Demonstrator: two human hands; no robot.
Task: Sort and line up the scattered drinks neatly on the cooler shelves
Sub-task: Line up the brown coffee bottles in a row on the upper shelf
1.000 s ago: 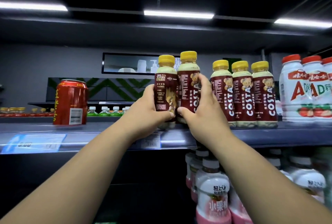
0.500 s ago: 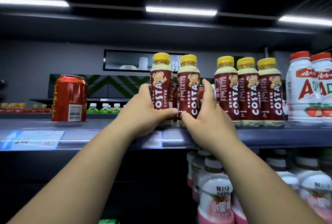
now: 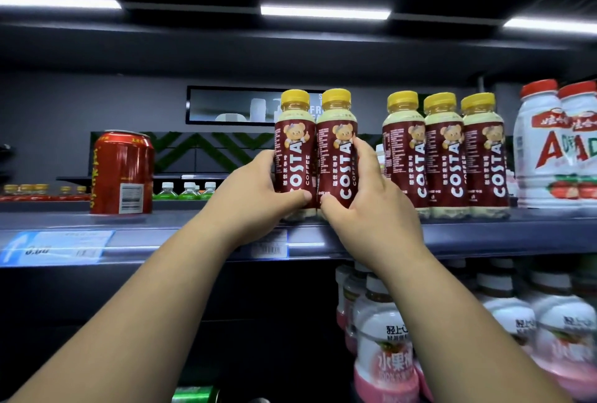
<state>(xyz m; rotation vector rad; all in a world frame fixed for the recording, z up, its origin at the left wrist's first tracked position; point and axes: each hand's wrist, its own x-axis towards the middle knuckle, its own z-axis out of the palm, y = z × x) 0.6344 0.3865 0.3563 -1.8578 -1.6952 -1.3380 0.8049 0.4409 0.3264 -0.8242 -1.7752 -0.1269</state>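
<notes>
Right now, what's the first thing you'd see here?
The left hand grips the left Costa bottle and the right hand the right Costa bottle, side by side on the shelf. Three matching bottles line up to their right; a red can stands alone at left.

Shelf, front edge, left: price label, print blurred, unreadable.
Right end: white red-capped bottle, cut by frame edge.
Coffee bottles, pair: bases hidden behind left hand and right hand.
Beneath: green can, mostly cropped.
</notes>
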